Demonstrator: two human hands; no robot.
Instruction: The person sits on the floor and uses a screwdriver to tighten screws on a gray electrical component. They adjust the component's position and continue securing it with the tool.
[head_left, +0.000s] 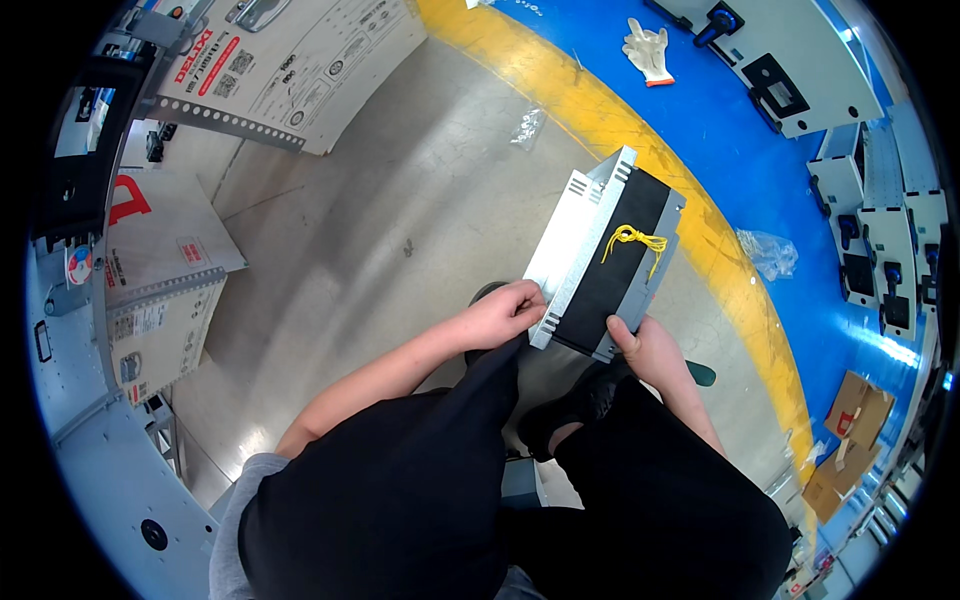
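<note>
Over my knees I hold a boxy electrical unit with a black face and a grey side strip, tilted toward the right. A shiny slotted metal bracket runs along its left side. A bundle of yellow wire, looped and knotted, lies across the black face. My left hand is closed at the bracket's lower left corner, fingertips bent against the metal. My right hand grips the unit's lower right corner, thumb on the grey strip and the other fingers hidden beneath.
Large printed cartons stand at the left beside a grey cabinet panel. A yellow floor stripe borders a blue floor, where a work glove, clear plastic bags and an opened cardboard box lie. Grey cabinets with dark handles line the right.
</note>
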